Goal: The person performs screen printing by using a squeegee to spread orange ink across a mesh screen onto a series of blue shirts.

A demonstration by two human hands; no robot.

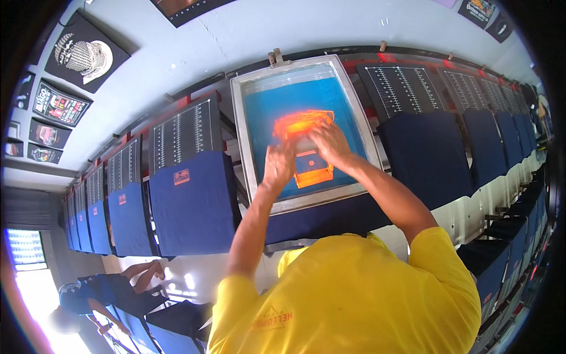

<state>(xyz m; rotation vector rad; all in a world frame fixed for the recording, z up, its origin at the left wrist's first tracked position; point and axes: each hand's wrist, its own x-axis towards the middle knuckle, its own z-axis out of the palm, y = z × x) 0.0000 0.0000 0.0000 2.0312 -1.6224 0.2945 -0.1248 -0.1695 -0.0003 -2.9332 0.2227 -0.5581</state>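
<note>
- Screen frame [315, 202] lies in front of you, its pale rim around a blue mesh [262, 112], with navy cloth [324, 221] showing just past the edge nearest you.
- Your left hand [278, 166] is over the left part of the mesh, its fingers bent; blur hides their tips, so you cannot tell whether it grips anything.
- Your right hand [331, 141] reaches over the mesh from the right, fingers bent toward the middle; you cannot tell whether it is closed on something.
- Between your hands is a pale shape [305, 143], too blurred to name, and contact with either hand is unclear.
- Bright orange areas [314, 177] show on the mesh on both the near and far sides of your hands.
- Beyond the frame's far edge, you have a metal fitting [278, 58].
- On your left stands a dark board [183, 135] with rows of white marks, blue cloth [191, 194] draped over its near part; more such boards run along the row on both sides.
- Your yellow shirt [354, 295] fills the lower middle.
- Well apart, at lower left, you see another person [97, 295] in dark blue.
</note>
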